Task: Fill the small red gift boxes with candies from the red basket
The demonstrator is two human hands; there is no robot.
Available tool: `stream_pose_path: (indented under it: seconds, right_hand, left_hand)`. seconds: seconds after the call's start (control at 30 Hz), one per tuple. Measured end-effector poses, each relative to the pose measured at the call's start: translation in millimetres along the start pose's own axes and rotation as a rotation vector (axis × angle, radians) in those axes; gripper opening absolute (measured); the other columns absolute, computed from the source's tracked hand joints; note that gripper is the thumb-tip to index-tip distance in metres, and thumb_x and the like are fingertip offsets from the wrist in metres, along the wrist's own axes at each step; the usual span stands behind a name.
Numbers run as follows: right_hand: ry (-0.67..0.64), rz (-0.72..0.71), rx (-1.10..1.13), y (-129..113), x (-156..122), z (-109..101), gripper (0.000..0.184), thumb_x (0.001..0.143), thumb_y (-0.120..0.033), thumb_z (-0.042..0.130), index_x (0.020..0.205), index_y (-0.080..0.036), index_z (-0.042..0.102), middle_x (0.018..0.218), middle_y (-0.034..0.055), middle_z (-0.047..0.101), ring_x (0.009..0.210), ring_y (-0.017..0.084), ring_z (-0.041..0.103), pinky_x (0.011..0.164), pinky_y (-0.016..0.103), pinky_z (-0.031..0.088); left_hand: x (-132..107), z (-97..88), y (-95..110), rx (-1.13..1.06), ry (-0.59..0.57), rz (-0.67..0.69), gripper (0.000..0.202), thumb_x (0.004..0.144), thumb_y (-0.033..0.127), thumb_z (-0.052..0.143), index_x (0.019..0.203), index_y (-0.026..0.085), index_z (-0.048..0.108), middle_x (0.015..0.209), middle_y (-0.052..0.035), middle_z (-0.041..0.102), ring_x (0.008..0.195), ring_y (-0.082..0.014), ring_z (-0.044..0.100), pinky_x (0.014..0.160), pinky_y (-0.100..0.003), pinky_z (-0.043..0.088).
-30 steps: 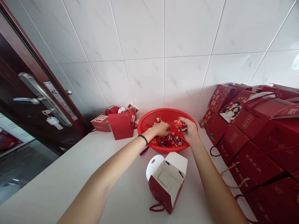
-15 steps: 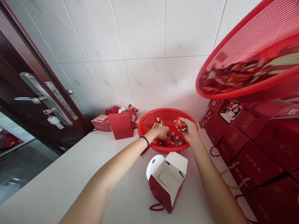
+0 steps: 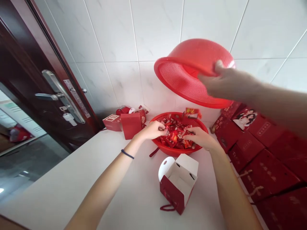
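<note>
A red plastic basket (image 3: pixel 168 149) full of red-wrapped candies (image 3: pixel 175 135) stands against the wall. Over its left side is my left hand (image 3: pixel 154 129), fingers curled in a pinch around wrapped candy. My right hand (image 3: pixel 200 137) reaches in from the right, its thumb and fingers around wrapped candy among the heap. Another person's hand (image 3: pixel 223 80) tips a second red basket (image 3: pixel 194 57) above, and a wrapped packet (image 3: pixel 192 112) is dropping from it. In front, a dark red gift box (image 3: pixel 176 188) with a white inside stands with its lid flaps up.
Stacked red gift boxes (image 3: pixel 266 163) with rope handles line the right side. Smaller red boxes (image 3: pixel 130 124) stand at the wall on the left. A dark door (image 3: pixel 31 76) with keys in its lock is beyond the white table (image 3: pixel 124 195).
The other person's basket has swung left and tipped, pouring candies into the lower basket, which is now heaped. My left hand has drawn back toward the rim. The view has shifted slightly.
</note>
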State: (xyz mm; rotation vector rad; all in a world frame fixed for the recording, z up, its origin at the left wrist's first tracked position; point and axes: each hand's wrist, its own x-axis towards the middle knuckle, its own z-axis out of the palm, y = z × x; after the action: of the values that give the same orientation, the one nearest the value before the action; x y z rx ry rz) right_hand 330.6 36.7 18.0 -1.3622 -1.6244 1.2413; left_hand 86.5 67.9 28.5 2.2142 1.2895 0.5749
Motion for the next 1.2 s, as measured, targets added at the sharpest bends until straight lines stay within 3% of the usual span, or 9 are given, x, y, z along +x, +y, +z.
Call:
stream_pose_path:
  seconds: [0.13, 0.23, 0.43, 0.53, 0.7, 0.93, 1.07, 1.2]
  right_hand:
    - [0.199, -0.070, -0.103, 0.4, -1.1, -0.3, 0.011, 0.067, -0.021, 0.073, 0.066, -0.017, 0.063, 0.048, -0.0043, 0.056, 0.040, 0.010, 0.049, 0.038, 0.021, 0.037]
    - [0.245, -0.175, -0.096, -5.9, -7.7, -1.0, 0.015, 0.067, -0.025, 0.076, 0.070, -0.017, 0.064, 0.052, -0.0039, 0.058, 0.044, 0.011, 0.050, 0.041, 0.022, 0.038]
    - [0.001, -0.326, -0.019, -37.2, -45.6, -4.4, 0.023, 0.076, -0.038, 0.075, 0.080, -0.016, 0.069, 0.074, 0.0020, 0.067, 0.064, 0.014, 0.059, 0.057, 0.024, 0.046]
    - [-0.093, -0.352, -0.050, -49.1, -63.2, -3.9, 0.018, 0.080, -0.035, 0.074, 0.078, -0.017, 0.069, 0.074, 0.0018, 0.067, 0.063, 0.013, 0.058, 0.058, 0.024, 0.046]
    - [-0.186, -0.358, -0.047, -56.5, -76.8, -0.5, 0.013, 0.082, -0.029, 0.071, 0.076, -0.017, 0.068, 0.066, 0.0004, 0.063, 0.056, 0.012, 0.055, 0.056, 0.025, 0.046]
    - [-0.183, -0.434, -0.125, -58.7, -79.7, 6.3, 0.014, 0.086, -0.027, 0.066, 0.076, -0.018, 0.068, 0.066, -0.0010, 0.060, 0.054, 0.008, 0.048, 0.049, 0.020, 0.038]
    - [-0.188, -0.389, -0.133, -54.2, -80.6, 10.5, 0.018, 0.085, -0.031, 0.068, 0.073, -0.017, 0.066, 0.061, -0.0029, 0.055, 0.049, 0.007, 0.045, 0.045, 0.019, 0.035]
    - [-0.160, -0.307, -0.118, -45.5, -80.5, 15.2, 0.028, 0.079, -0.040, 0.076, 0.070, -0.017, 0.063, 0.057, -0.0045, 0.050, 0.048, 0.007, 0.042, 0.042, 0.020, 0.034]
  left_hand:
    - [-29.0, -3.2, 2.4, -0.140, 0.013, 0.011, 0.022, 0.081, 0.036, 0.063, 0.071, 0.017, 0.060, 0.069, 0.0014, 0.059, 0.068, -0.0149, 0.056, 0.065, -0.027, 0.043]
    - [-43.0, -0.9, 8.1, -0.213, 0.044, 0.028, 0.023, 0.086, 0.038, 0.061, 0.081, 0.016, 0.065, 0.082, -0.0019, 0.067, 0.079, -0.0176, 0.062, 0.075, -0.030, 0.049]
    - [-64.3, 3.1, 29.5, -0.427, 0.121, 0.074, 0.033, 0.087, 0.036, 0.065, 0.115, 0.017, 0.061, 0.102, -0.0048, 0.069, 0.092, -0.0181, 0.066, 0.084, -0.033, 0.053]
    - [-73.6, 8.1, 43.8, -0.485, 0.036, 0.083, 0.028, 0.086, 0.033, 0.069, 0.108, 0.017, 0.061, 0.096, -0.0036, 0.070, 0.088, -0.0167, 0.067, 0.080, -0.031, 0.055]
    - [-80.9, 21.8, 55.5, -0.402, -0.123, 0.156, 0.013, 0.089, 0.026, 0.065, 0.098, 0.017, 0.067, 0.091, -0.0032, 0.073, 0.084, -0.0153, 0.068, 0.077, -0.030, 0.055]
    - [-83.0, 25.4, 56.8, -0.259, -0.173, 0.206, 0.016, 0.089, 0.027, 0.066, 0.100, 0.019, 0.073, 0.096, -0.0023, 0.075, 0.084, -0.0153, 0.067, 0.077, -0.029, 0.052]
    - [-85.2, 23.1, 59.8, -0.074, -0.336, 0.206, 0.019, 0.089, 0.027, 0.063, 0.102, 0.021, 0.076, 0.090, -0.0013, 0.074, 0.074, -0.0143, 0.063, 0.068, -0.027, 0.048]
    - [-90.1, 18.6, 60.3, 0.081, -0.361, 0.191, 0.034, 0.080, 0.030, 0.073, 0.114, 0.026, 0.074, 0.110, -0.0032, 0.071, 0.093, -0.0198, 0.065, 0.080, -0.029, 0.048]
